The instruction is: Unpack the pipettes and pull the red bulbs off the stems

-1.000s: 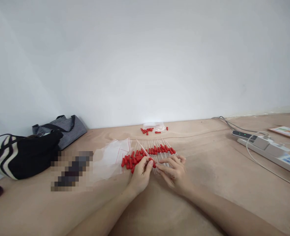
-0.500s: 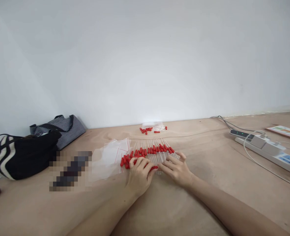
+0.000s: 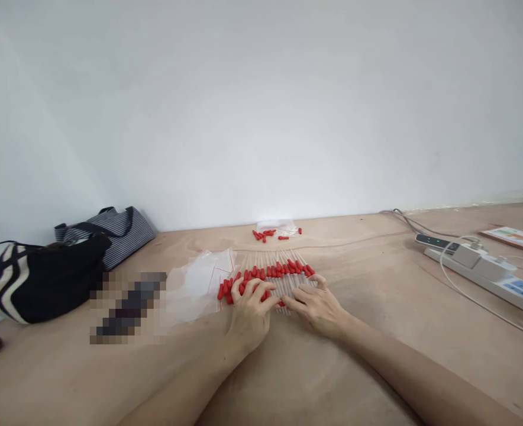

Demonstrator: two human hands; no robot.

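A row of clear thin tubes with red caps [image 3: 283,270] lies on the wooden table [image 3: 377,296] in front of me. My left hand [image 3: 249,307] rests on the left end of the row, fingers spread flat over loose red caps [image 3: 225,291]. My right hand [image 3: 316,306] lies flat on the tubes beside it, fingers stretched toward the left hand. Neither hand grips anything that I can see.
Clear plastic bags [image 3: 197,284] lie left of the tubes. More red caps on a small bag [image 3: 273,232] sit near the wall. Striped and black bags [image 3: 44,275] stand at the left. A power strip with cables [image 3: 478,266] and a printed sheet [image 3: 519,238] lie at the right.
A second ago my left hand held a capped tube, pinched with the right fingers. Both hands have since come down and now lie flat on the row of tubes.
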